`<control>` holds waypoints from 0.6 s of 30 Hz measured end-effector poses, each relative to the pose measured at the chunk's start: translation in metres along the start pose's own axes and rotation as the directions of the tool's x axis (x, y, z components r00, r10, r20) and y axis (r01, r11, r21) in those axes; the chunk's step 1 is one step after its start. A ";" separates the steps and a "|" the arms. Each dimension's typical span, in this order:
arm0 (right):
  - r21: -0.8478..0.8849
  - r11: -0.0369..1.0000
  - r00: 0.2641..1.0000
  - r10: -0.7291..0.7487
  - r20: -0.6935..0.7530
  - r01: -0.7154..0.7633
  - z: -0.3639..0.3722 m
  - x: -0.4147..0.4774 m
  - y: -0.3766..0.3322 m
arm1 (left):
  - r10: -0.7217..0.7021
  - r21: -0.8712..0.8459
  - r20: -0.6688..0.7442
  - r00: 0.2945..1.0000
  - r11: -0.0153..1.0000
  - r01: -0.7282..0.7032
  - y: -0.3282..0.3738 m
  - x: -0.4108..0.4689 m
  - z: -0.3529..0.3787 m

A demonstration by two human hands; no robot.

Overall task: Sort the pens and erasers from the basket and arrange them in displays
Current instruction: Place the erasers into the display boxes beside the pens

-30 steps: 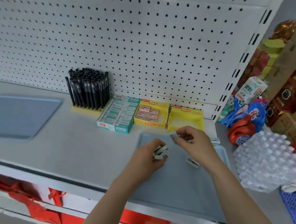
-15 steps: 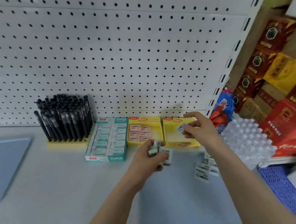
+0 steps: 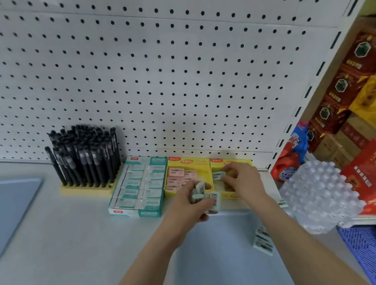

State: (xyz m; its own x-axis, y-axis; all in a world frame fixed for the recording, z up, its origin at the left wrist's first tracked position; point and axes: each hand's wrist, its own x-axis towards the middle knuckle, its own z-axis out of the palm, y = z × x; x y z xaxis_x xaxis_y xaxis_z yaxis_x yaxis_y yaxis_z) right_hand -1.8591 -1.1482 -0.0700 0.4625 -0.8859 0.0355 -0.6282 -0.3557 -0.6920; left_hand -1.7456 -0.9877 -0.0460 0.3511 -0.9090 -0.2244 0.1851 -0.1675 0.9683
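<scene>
Left hand gripping a bunch of erasers, right hand pinching one eraser over rightmost yellow box, I can't read labels.

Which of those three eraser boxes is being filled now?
The rightmost yellow box: the right hand holds a white eraser over it. No hand reaches into the middle yellow box of pink erasers or the teal box.

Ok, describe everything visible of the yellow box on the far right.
The yellow box is an open-topped tray, seemingly cardboard, red logo on its back flap. It sits flat on the shelf by the pegboard, last in the row, beside a matching box of pink erasers. The right hand pinches a pale eraser over it, hiding most of the inside.
</scene>
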 end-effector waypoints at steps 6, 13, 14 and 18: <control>-0.141 0.985 0.995 -0.102 -0.014 0.099 0.005 -0.001 0.001 | 0.032 -0.036 -0.077 0.997 0.999 -0.035 0.000 0.007 0.010; 0.089 0.989 0.993 -0.117 0.004 0.116 -0.017 -0.008 -0.005 | 0.064 -0.047 -0.119 0.991 0.996 -0.070 -0.002 0.010 0.020; 0.189 0.977 0.993 -0.107 0.046 0.097 -0.024 -0.012 -0.008 | 0.074 -0.039 -0.128 0.989 0.996 -0.080 -0.003 0.011 0.021; 0.373 0.928 0.918 -0.151 0.368 0.004 -0.038 -0.026 -0.016 | 0.112 0.017 -0.171 0.979 0.994 -0.110 -0.006 0.010 0.026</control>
State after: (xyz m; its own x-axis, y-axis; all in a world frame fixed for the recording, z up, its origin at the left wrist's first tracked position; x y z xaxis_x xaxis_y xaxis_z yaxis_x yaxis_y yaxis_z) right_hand -1.8848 -1.1311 -0.0322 0.7493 -0.6497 -0.1278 -0.3481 -0.2222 -0.9107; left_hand -1.7672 -1.0062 -0.0513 0.5209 -0.8436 -0.1304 0.1294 -0.0729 0.9889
